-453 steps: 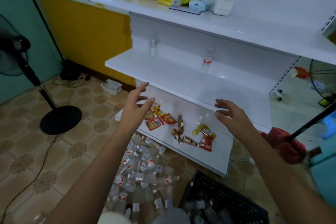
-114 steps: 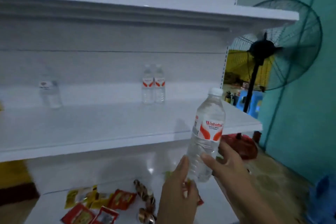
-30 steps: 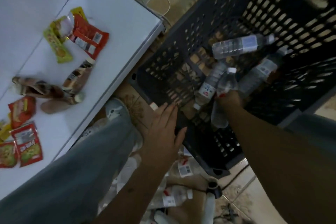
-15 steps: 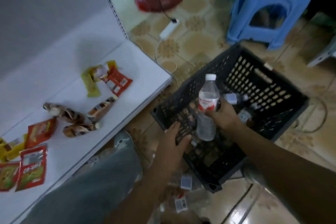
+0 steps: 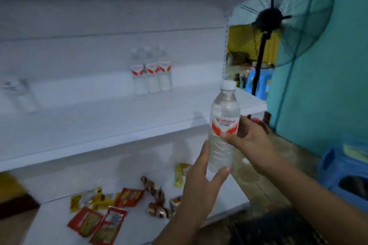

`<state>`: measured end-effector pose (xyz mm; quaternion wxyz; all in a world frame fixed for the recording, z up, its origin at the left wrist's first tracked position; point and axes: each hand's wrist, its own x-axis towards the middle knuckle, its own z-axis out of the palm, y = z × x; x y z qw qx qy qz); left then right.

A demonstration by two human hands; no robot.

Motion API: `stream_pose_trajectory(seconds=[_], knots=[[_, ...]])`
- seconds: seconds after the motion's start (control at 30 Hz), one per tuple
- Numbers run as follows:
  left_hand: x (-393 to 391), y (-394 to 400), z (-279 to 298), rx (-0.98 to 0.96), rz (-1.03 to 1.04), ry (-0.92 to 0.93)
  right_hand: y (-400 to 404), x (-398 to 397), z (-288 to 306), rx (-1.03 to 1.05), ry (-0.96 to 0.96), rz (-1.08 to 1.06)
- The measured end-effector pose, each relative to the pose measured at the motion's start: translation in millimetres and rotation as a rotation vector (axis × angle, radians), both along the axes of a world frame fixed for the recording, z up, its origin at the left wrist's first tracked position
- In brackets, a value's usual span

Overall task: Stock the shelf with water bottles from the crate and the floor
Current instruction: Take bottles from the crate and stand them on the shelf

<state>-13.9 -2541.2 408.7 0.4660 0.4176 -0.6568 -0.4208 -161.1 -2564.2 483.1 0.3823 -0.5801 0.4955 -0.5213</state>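
— So, what have you got there?

— A water bottle (image 5: 224,125), upright between my two hands, in front of the middle shelf (image 5: 103,125) and near its right end. My right hand (image 5: 247,141) pinches it at the label, thumb across the front. My left hand (image 5: 201,181) cups the lower body from below, fingers curled round the base.

— And where should it go?

— At the back, next to the row of three bottles (image 5: 151,71) that stand touching one another against the rear panel. I'd keep the bottle vertical, carry it over the shelf edge, and set it down just to the right of that row, label facing out.

— Anything to watch for?

— Nudging the row: these bottles are tall and light, so I judge one bump could topple them. There's another bottle (image 5: 22,95) far left, I think, though it's too blurred to be sure. The snack packets (image 5: 103,217) on the bottom shelf (image 5: 51,217) are well clear.
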Motion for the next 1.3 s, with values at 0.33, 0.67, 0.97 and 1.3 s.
stream_pose_trajectory(seconds=[0.33, 0.67, 0.97, 1.3], knots=[[79.8, -10.7, 72.2, -0.154, 0.254, 0.004, -35.1, 108.1, 67.8, -0.01, 0.009, 0.244], [53.8, -127.5, 86.0, -0.098, 0.194, -0.296, -134.7, 60.0, 68.4, -0.122, 0.21, 0.081], [89.7, -230.8, 47.5, -0.072, 0.256, -0.812, -260.0, 67.2, 23.7, -0.085, 0.085, 0.05], [105.4, -267.7, 15.5, -0.2, 0.233, -0.86, -430.5, 86.2, 12.3, -0.119, 0.125, -0.012]])
